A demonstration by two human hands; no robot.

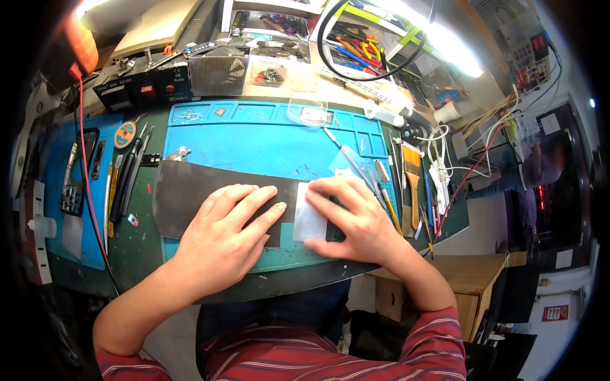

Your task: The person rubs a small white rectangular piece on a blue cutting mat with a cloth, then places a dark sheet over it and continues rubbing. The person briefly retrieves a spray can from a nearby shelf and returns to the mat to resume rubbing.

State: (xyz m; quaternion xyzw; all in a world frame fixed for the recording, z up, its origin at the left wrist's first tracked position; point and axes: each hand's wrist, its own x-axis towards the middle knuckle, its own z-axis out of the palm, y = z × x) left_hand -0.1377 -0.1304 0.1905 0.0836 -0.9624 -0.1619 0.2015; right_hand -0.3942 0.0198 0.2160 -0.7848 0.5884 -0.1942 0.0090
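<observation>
A dark grey flat sheet point(190, 193) lies across the blue work mat point(248, 143) in front of me. My left hand point(232, 228) rests palm down on it, fingers stretched and slightly apart, pressing its surface. Against the sheet's right part is a small pale translucent rectangle point(309, 219). My right hand point(352, 219) grips this piece, thumb at its near edge and fingertips at its far edge. Under my right fingers the piece is partly hidden. Beyond that hand lies a clear plastic film point(352, 162), and a small metal part point(180, 153) sits past the sheet's far left edge.
Left of the mat lie a solder wick spool point(125, 134), tweezers point(130, 171) and an open phone frame point(79, 171). A wooden-handled brush point(412, 174) and several thin tools are at the right. Behind stand a black power box point(146, 89) and a clear round dish point(306, 111).
</observation>
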